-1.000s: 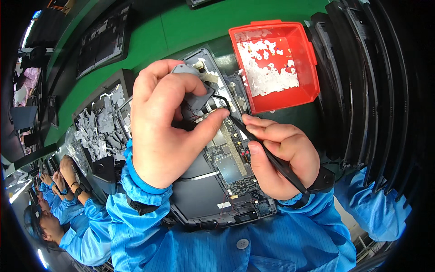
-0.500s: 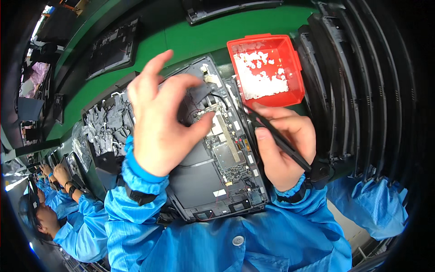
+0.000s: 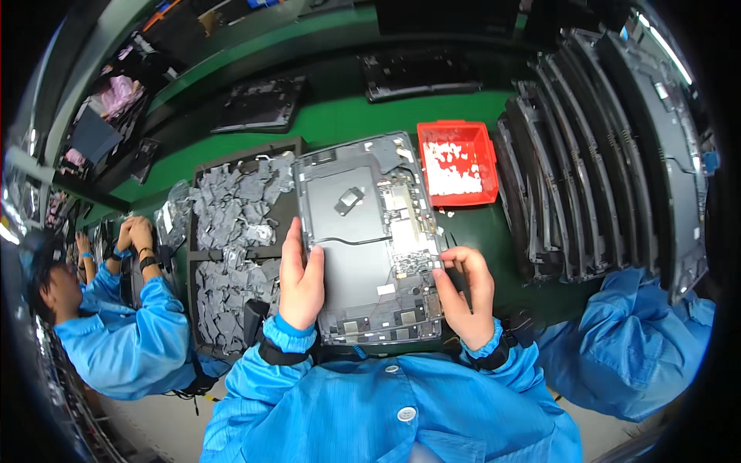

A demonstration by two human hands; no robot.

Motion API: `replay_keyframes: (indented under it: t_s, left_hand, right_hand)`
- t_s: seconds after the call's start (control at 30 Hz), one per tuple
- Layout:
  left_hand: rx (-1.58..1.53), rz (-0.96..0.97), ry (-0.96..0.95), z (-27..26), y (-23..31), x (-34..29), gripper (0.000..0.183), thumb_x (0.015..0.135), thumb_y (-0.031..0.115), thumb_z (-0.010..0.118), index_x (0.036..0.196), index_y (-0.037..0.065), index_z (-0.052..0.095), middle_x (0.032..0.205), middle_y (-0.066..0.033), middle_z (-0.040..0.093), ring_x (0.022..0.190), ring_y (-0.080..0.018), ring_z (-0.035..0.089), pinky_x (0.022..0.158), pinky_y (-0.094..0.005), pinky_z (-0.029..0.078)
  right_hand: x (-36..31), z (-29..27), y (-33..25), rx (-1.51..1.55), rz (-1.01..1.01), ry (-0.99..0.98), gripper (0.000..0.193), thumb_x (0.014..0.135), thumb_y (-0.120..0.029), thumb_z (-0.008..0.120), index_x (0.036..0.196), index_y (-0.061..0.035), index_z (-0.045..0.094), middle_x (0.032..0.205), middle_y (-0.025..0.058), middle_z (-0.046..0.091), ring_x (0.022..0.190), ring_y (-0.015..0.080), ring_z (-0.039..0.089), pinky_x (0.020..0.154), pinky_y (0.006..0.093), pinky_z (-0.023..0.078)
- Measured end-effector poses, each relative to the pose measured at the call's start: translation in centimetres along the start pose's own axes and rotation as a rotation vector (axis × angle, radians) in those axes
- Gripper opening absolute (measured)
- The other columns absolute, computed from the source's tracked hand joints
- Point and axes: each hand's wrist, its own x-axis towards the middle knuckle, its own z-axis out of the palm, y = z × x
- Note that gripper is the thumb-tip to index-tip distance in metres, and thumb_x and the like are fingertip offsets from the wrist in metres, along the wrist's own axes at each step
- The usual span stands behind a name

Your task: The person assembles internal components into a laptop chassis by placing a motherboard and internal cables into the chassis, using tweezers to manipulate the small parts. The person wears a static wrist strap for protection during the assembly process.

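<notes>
An open laptop base (image 3: 340, 282) lies before me, its grey inside facing up. My left hand (image 3: 301, 284) grips its left edge, thumb along the rim. At the right edge my right hand (image 3: 469, 297) holds it between thumb and fingers, partly hidden by the base. A circuit board (image 3: 405, 224) runs down the right part of the base. A black cable (image 3: 351, 242) crosses the grey panel toward the board. Above the cable rests a small dark rectangular part (image 3: 350, 201), slightly askew. No tool shows in either hand.
A red bin (image 3: 494, 166) of small white pieces stands beyond the base. At left, a dark divided tray (image 3: 247, 252) holds many grey scraps. Several laptop bases (image 3: 575, 170) stand upright at right. Two dark units (image 3: 258, 104) lie at the back. Co-workers (image 3: 131, 332) sit at left.
The black pen-like tool has left my right hand. Both hands have moved from above the board to the base's edges. The view has drawn back, and a small dark part now shows on the panel.
</notes>
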Motion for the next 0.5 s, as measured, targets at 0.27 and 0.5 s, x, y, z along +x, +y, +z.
replay_keyframes:
  t_s: [0.27,0.5]
  left_hand:
    - [-0.645,-0.039,0.076,-5.1,6.3,3.5,0.052,0.087,0.001,0.044,0.134,-0.007,0.023,0.134,-0.0210,0.036,0.122,-0.0244,0.040,0.101,-0.0330,0.032]
    - [-0.836,0.200,0.257,-3.3,8.5,15.1,0.048,0.086,0.003,0.047,0.129,-0.006,0.027,0.116,-0.0166,0.050,0.102,-0.0211,0.051,0.087,-0.0332,0.042]
  right_hand:
    - [2.5,1.2,-6.6,0.722,-0.047,-0.035,0.030,0.086,-0.005,0.055,0.112,-0.0023,0.041,0.108,0.0116,0.053,0.102,0.0186,0.051,0.090,0.0315,0.040]
    - [14.3,7.5,-9.1,1.075,0.134,0.016,0.021,0.082,-0.004,0.059,0.103,-0.0055,0.056,0.097,0.0067,0.061,0.086,0.0199,0.059,0.073,0.0395,0.049]
